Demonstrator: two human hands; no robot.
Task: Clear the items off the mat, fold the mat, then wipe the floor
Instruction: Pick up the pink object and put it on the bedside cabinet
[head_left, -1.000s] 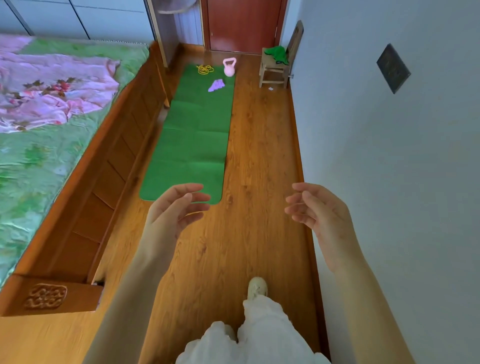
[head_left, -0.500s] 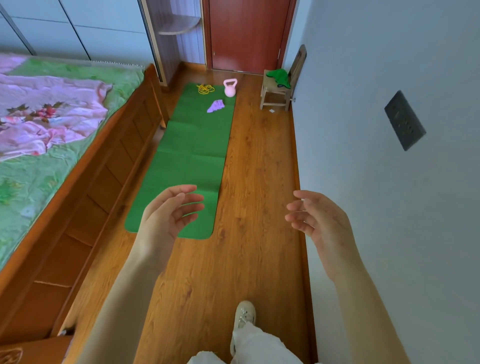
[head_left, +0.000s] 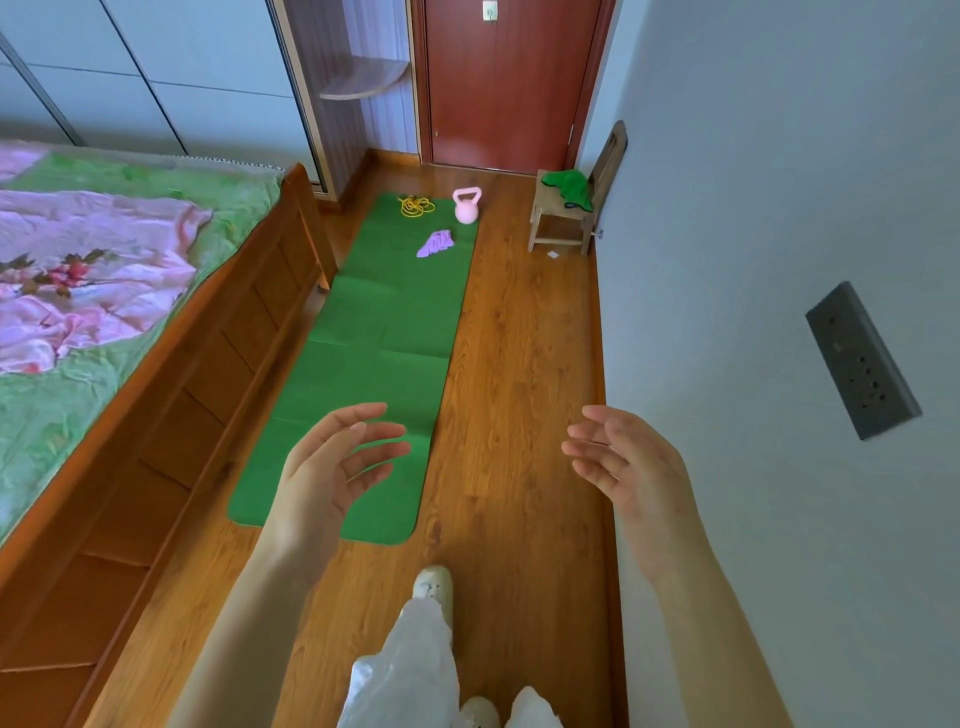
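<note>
Closer to the green mat (head_left: 384, 332) than a second ago: near edge now low in the view, just ahead of the leading shoe (head_left: 434, 584), where it sat well up the floor (head_left: 519, 374) before. Still nothing picked up. Left hand (head_left: 327, 478) raised over the mat's near end, fingers loose and spread, gripping nothing; right hand (head_left: 628, 467) level with it over bare boards beside the right wall, fingers likewise relaxed and apart, empty (both in much the same pose as in the earlier views).

All three items untouched at the mat's far end, near the red door (head_left: 504, 83): yellow cord (head_left: 415, 206) coiled at the far left corner, pink kettlebell (head_left: 466, 206) upright at the far right corner, purple cloth (head_left: 435, 244) crumpled just nearer than both. Mat flat and unfolded, crease lines showing, along the wooden bed frame (head_left: 208, 364) on the left. Small wooden chair (head_left: 563, 218) against the right wall past the mat, a green cloth (head_left: 569, 188) draped on its seat, possibly for the wiping.

Meaning for the task: approach only, clearing step not yet begun. Likely next, a walk along or over the mat to the far end to lift the items. Kettlebell probably the heavy one, best taken by its handle.
</note>
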